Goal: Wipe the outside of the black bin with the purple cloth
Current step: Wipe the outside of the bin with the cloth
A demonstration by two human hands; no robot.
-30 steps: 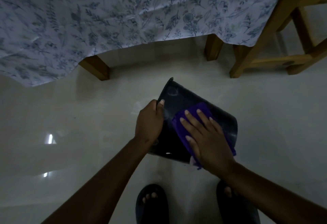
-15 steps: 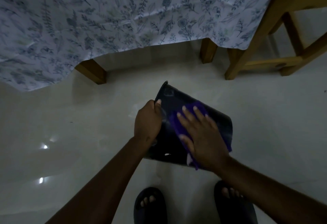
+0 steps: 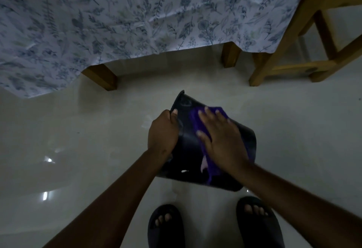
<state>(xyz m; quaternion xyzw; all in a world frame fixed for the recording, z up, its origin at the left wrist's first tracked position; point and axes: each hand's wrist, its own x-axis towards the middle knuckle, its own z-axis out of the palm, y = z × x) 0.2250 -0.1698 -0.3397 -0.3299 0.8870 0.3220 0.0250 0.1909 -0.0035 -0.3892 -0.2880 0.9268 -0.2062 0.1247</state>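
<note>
The black bin [image 3: 189, 149] is tilted on its side above the pale floor, its outer wall facing up at me. My left hand [image 3: 162, 132] grips the bin's left edge, thumb hooked over the rim. My right hand [image 3: 221, 140] lies flat on the purple cloth [image 3: 196, 120], pressing it against the bin's wall. Most of the cloth is hidden under the palm; a strip of it hangs below near the bin's lower edge.
A bed with a blue floral sheet [image 3: 117, 22] and wooden legs [image 3: 101, 77] fills the top. A wooden stool [image 3: 305, 47] stands at the upper right. My two feet in dark slippers [image 3: 166, 226] stand on the glossy floor right under the bin.
My right hand has slid the cloth up the bin's wall, away from me. The left hand keeps its grip on the bin's edge.
</note>
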